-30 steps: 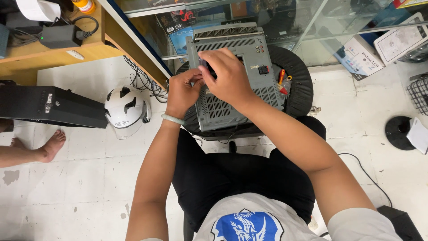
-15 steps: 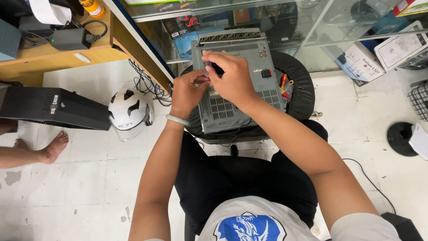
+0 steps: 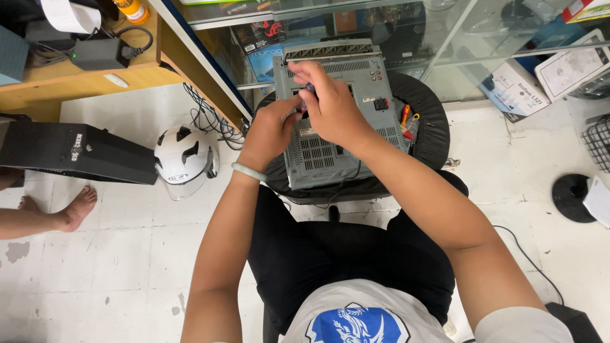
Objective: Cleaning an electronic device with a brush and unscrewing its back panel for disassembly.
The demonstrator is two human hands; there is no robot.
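Our right hand is curled around a small dark-handled tool, seemingly a screwdriver, its tip hidden under our fingers, and our left hand pinches narrowly just beside it, both pressed on the back panel of the grey metal unit. That unit lies flat on a round black stool directly ahead of our knees, its casing closed, so we judge the work on the panel to be in progress. Right of the unit lie orange-handled tools; well to its left, a white helmet sits on the floor.
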